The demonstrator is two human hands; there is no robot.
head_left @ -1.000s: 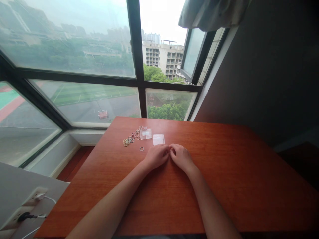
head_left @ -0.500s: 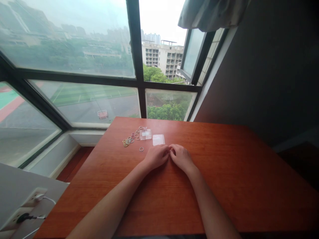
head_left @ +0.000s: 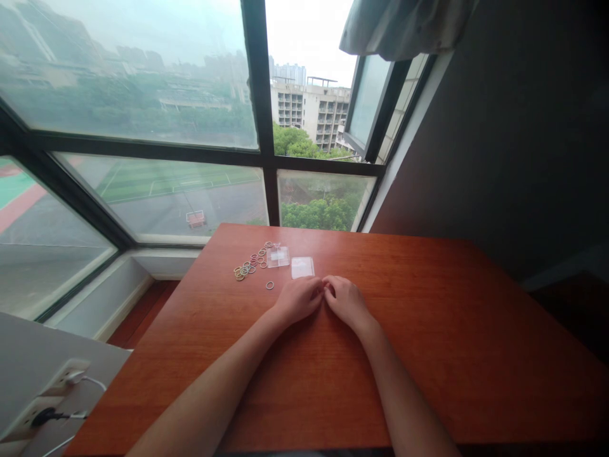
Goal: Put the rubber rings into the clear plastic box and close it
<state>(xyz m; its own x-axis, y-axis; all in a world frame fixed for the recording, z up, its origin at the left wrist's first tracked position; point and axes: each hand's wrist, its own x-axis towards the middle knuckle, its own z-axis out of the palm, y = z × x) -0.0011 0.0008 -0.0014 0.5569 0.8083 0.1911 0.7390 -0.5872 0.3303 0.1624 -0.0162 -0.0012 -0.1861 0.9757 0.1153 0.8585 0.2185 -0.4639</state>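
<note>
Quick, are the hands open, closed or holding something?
Left hand: curled; cannot tell if it holds anything.
Right hand: curled too; cannot tell what, if anything, it holds.

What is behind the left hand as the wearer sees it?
Just beyond the left hand lies a whitish square piece; farther back, a clear case. The hand covers the tabletop beneath it; anything it holds is hidden.

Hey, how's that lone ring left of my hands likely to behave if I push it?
The lone ring lies flat, so a push would probably slide it across the smooth-looking table rather than roll it. Its thin band suggests it is light. Lying apart from the other rings, it probably won't snag on them.
</note>
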